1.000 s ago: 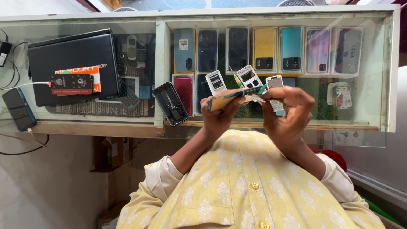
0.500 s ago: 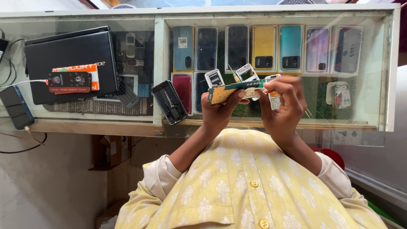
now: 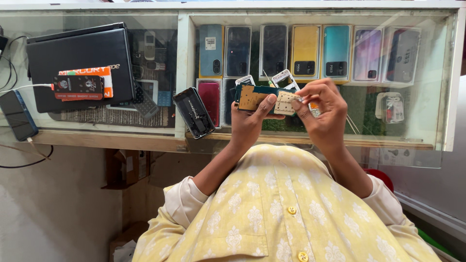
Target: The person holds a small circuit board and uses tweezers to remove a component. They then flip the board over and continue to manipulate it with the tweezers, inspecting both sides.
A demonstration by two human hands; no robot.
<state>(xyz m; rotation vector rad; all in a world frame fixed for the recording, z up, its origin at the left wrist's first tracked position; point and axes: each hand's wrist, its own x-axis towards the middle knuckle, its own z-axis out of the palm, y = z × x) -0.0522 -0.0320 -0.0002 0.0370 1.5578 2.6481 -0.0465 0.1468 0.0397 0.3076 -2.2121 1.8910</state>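
Note:
My left hand (image 3: 251,123) holds a small phone circuit board (image 3: 256,97), green with a tan face, tilted up in front of me. My right hand (image 3: 321,110) pinches a pale rubber keypad sheet (image 3: 285,103) at the board's right end. Both hands hover over the glass counter (image 3: 145,127), above my yellow patterned shirt. Two small keypad phones (image 3: 285,79) lie on the glass just behind the board, partly hidden by it.
An opened black phone shell (image 3: 194,112) lies left of my hands. A black laptop (image 3: 80,63) with an orange and black box (image 3: 80,86) sits far left, beside a charging phone (image 3: 17,115). Coloured phone cases (image 3: 306,52) line the display under the glass.
The board has turned so its tan face shows toward me. My right hand has shifted to the keypad sheet at the board's right end. The view has moved slightly.

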